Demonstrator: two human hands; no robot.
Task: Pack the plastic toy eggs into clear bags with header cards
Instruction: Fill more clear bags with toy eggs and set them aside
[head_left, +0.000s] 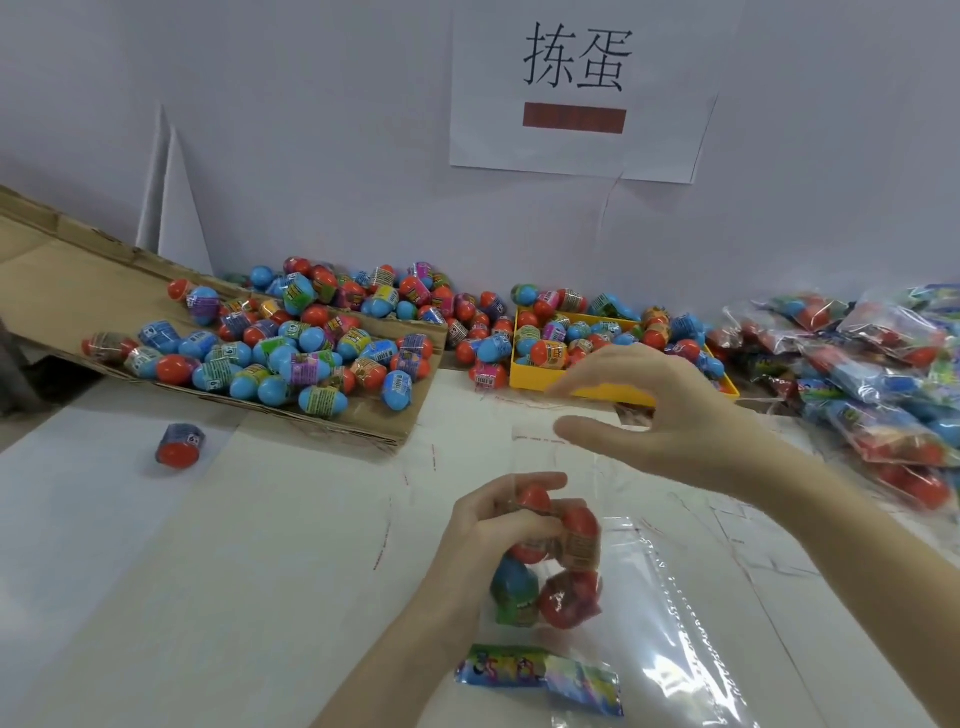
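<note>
My left hand (488, 525) grips a clear bag (540, 457) holding several red and blue toy eggs (566, 597), its colourful header card (540, 673) hanging at the bottom end. My right hand (660, 410) hovers above the bag's open top edge with fingers and thumb spread; whether it touches the film is unclear. Loose eggs (291, 353) lie heaped on a cardboard sheet (62, 291) at the left and in a yellow tray (524, 376) behind the hands.
A single red-and-blue egg (179, 447) lies alone on the white table at left. Finished bags (878, 374) pile up at the right. Empty clear bags (691, 623) lie flat under my right arm. A paper sign (576, 88) hangs on the wall.
</note>
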